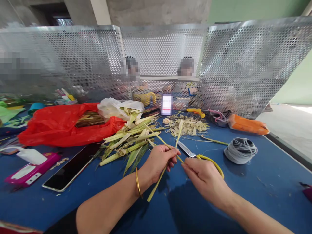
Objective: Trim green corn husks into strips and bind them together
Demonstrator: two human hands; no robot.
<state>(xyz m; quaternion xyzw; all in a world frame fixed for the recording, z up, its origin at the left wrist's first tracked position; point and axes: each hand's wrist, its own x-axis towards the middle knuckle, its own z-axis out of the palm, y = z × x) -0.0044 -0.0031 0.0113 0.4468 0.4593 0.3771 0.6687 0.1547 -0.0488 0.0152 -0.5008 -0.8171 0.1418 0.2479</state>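
Two narrow pale-green leaf strips (179,131) cross each other at my left hand (162,161), whose thumb and fingers pinch them at the crossing. One strip runs from above the hand down to a free end near my forearm. The other slants from upper left to my right hand (202,177), which grips its lower end in closed fingers. Just beyond my right hand lies a pair of scissors (187,149) with yellow handles, partly hidden by that hand. A heap of leaf strips (133,139) lies beyond and left of my left hand.
Leaf scraps (188,125) are piled behind the scissors. A spool of thread (240,151) and an orange packet (248,124) sit at right. Leftward are a phone (73,167), a magenta power bank (34,170) and a red plastic bag (65,123). Perforated metal panels (163,48) close the back; people sit beyond.
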